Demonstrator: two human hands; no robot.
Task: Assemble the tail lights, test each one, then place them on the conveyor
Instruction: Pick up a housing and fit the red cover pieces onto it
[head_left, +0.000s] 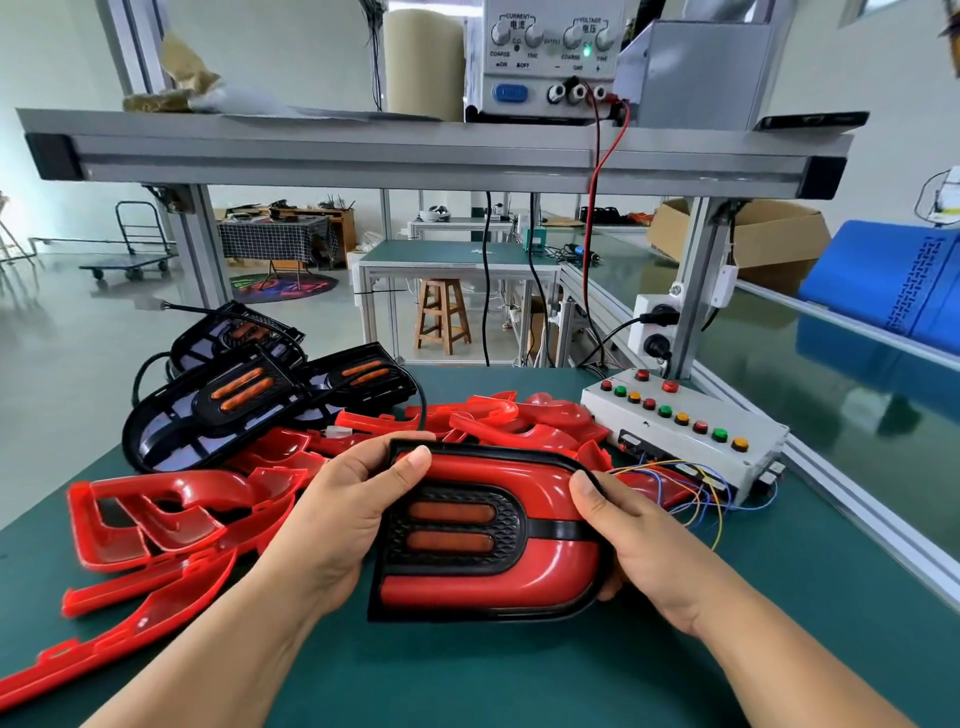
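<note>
I held the tail light (483, 540), a glossy red lens in a black plastic frame with two orange strips, between both hands over the green bench mat (467, 680). My left hand (343, 514) gripped its left edge, thumb curled over the top corner. My right hand (623, 535) clasped the rounded right end, thumb on the red face. Loose red plastic lenses (156, 519) lay left of my grip, black housings (234, 405) beyond it, and a grey button box (680, 431) to its right.

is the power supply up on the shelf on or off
On: the power supply shows a green light glowing on its front panel.
</note>
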